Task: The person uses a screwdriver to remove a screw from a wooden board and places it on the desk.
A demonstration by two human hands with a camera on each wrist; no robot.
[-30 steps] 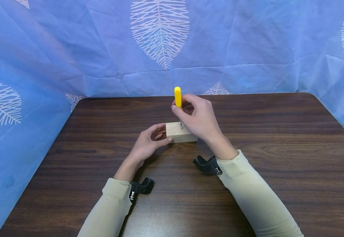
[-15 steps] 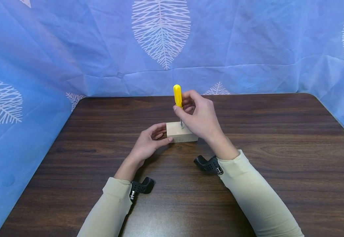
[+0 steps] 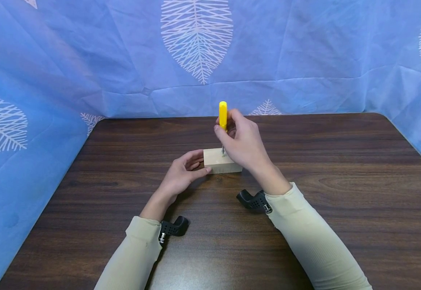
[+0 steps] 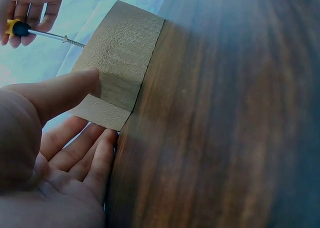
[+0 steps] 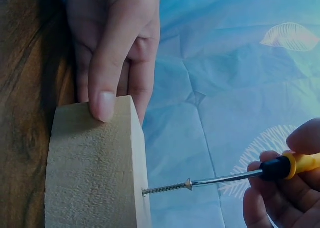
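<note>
A pale wooden block (image 3: 217, 163) lies on the table, held at its left end by my left hand (image 3: 179, 175). In the left wrist view the thumb presses one face while the fingers sit at the far side. My right hand (image 3: 248, 143) grips a screwdriver (image 3: 222, 117) by its yellow and black handle, upright over the block. The right wrist view shows the metal shaft meeting the head of a screw (image 5: 167, 188). That screw's tip is at the block's top face, and most of its thread is exposed.
The dark wood-grain table (image 3: 322, 161) spreads around the block. Behind it hangs a blue cloth (image 3: 130, 52) with white leaf prints. A black wrist mount (image 3: 175, 226) sits at the left cuff, another black mount (image 3: 251, 200) at the right.
The screwdriver's handle, leaning a little left before, now stands more upright and further right. My right hand has shifted slightly up and right with it. The left hand and block stay put.
</note>
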